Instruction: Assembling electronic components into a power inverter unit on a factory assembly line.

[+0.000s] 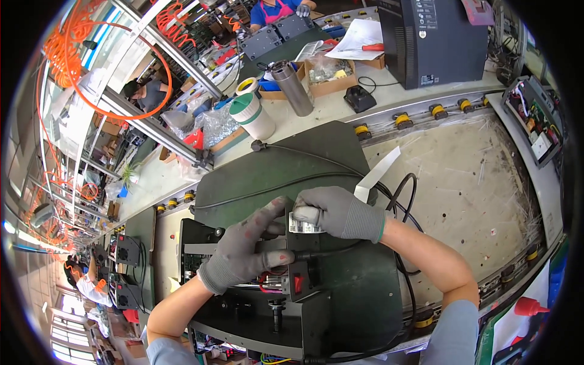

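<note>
An opened black metal equipment housing point(316, 325), with wires and a red part point(298, 283) inside, sits on a dark green board point(255, 176). My left hand point(243, 249), in a grey glove with reddish stains, lies across the housing, thumb and fingers apart. My right hand point(337, 213), in a similar glove, is closed with its thumb and curled fingers on a white printed label point(304, 227) at the housing's upright panel. Whether the label is stuck down, I cannot tell. Behind the right hand a white paper strip point(380, 173) sticks up.
A black power cable point(304, 177) loops across the board and right of the housing. Beyond are a white-green cup point(252, 115), a steel tumbler point(292, 88) and a tall black cabinet point(435, 48). An open device point(534, 121) stands right. Co-workers sit further off.
</note>
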The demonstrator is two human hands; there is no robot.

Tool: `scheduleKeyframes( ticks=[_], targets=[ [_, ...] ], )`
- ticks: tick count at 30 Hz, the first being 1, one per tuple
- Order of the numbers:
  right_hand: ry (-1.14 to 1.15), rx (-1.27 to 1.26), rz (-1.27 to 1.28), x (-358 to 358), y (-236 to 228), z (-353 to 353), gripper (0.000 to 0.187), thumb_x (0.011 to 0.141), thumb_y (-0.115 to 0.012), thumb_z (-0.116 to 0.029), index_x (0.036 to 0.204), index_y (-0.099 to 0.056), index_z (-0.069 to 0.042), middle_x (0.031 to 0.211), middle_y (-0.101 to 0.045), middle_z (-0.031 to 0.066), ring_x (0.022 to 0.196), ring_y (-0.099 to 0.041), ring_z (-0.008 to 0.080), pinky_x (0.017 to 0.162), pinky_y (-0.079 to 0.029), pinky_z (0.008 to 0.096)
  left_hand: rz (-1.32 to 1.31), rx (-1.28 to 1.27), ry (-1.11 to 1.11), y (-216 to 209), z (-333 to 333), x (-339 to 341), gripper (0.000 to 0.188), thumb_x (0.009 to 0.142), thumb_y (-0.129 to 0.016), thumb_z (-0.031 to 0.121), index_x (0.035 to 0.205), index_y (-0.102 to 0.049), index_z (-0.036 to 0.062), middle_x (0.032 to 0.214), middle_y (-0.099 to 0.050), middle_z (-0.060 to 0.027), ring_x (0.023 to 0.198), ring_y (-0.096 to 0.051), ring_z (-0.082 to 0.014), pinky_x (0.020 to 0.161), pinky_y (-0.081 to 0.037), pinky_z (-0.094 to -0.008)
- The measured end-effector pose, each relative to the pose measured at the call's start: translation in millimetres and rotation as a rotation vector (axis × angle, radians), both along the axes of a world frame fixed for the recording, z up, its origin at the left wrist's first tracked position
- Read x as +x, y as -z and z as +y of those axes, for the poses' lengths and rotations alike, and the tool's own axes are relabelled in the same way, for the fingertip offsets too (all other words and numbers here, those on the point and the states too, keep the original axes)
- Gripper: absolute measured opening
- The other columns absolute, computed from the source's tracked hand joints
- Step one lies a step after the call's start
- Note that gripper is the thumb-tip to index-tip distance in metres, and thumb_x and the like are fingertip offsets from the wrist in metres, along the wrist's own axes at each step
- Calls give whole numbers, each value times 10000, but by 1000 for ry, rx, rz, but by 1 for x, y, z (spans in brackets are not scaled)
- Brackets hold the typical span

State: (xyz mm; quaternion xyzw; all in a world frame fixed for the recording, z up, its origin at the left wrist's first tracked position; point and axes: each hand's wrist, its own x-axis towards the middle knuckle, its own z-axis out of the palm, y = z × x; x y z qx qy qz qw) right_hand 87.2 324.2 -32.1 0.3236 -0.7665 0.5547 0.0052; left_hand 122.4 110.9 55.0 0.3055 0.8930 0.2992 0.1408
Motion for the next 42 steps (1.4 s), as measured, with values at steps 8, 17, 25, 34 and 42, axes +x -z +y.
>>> scheduleKeyframes(
  ticks=[8,17,25,34,42],
  targets=[
    [17,-29,-16,-1,3,-4,307,898,-535,-321,889,-580,-18,783,-603,167,762,-603,334,674,-468,394,-99,40,-70,-1,2,2,910,726,-737,453,1388,-312,-3,1310,-484,-185,1026,-604,-246,899,-467,-339],
    [6,-7,-29,-2,1,-2,310,897,-504,-327,921,-597,-32,842,-620,189,812,-596,366,709,-465,433,-134,64,-124,1,2,3,958,695,-742,499,1389,-315,-5,1294,-500,-179,1017,-596,-231,900,-464,-347],
    [9,13,-48,-1,-1,-3,333,894,-504,-357,918,-596,-38,842,-621,180,822,-596,362,718,-462,433,-141,107,-141,6,0,4,956,682,-760,481,1390,-325,8,1255,-533,-169,993,-597,-216,889,-465,-333],
    [524,-139,342,39,-33,25,215,804,-657,-251,802,-595,-45,706,-590,125,677,-591,314,604,-450,392,147,109,-137,-10,11,18,820,695,-777,414,1313,-418,12,1071,-592,-127,964,-602,-215,849,-487,-333],
    [363,-281,46,134,-58,6,224,808,-674,-241,859,-592,-38,737,-596,104,662,-614,248,592,-476,317,124,167,-2,-20,37,86,288,739,-760,226,858,-603,16,727,-557,-84,607,-540,-192,555,-425,-305]
  ],
)
